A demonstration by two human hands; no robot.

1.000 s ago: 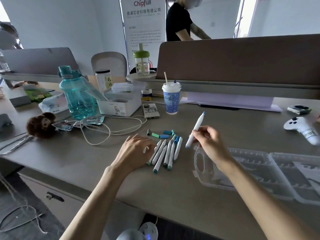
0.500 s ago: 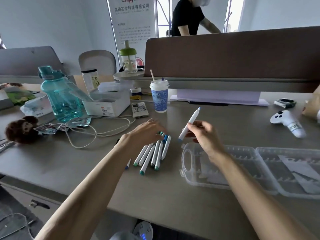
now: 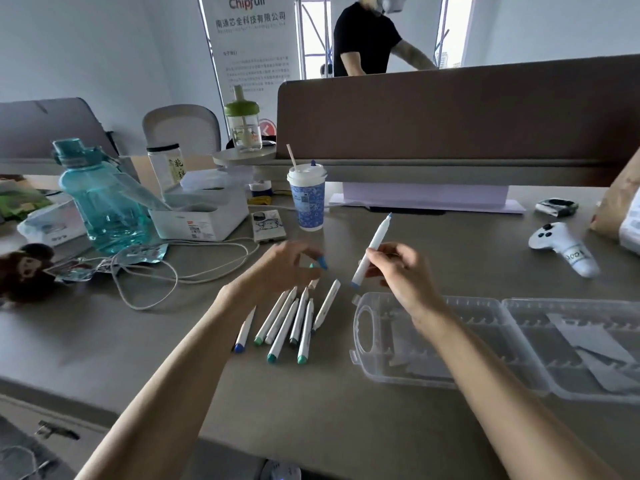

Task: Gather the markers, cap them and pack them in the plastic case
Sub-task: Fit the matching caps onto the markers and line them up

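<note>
Both bare forearms reach in from the near edge and draw closer together toward the middle. The left hand (image 3: 285, 268) lies palm-down with its wrist level and its fingers stretched far and to the right. It is blurred. Its fingertips meet a blue cap (image 3: 322, 262), but whether they pinch it is unclear. The right hand (image 3: 401, 271) is raised, its thumb and curled fingers gripping a white marker (image 3: 372, 249) below its middle. The marker slants up and away.

Your markers (image 3: 294, 320) in a row on the table (image 3: 311, 417), case (image 3: 519, 375) open just right of them, cup (image 3: 307, 202) behind them, bottle (image 3: 100, 202) far left, cable (image 3: 176, 280) between bottle and markers, controller (image 3: 561, 244) far right.
</note>
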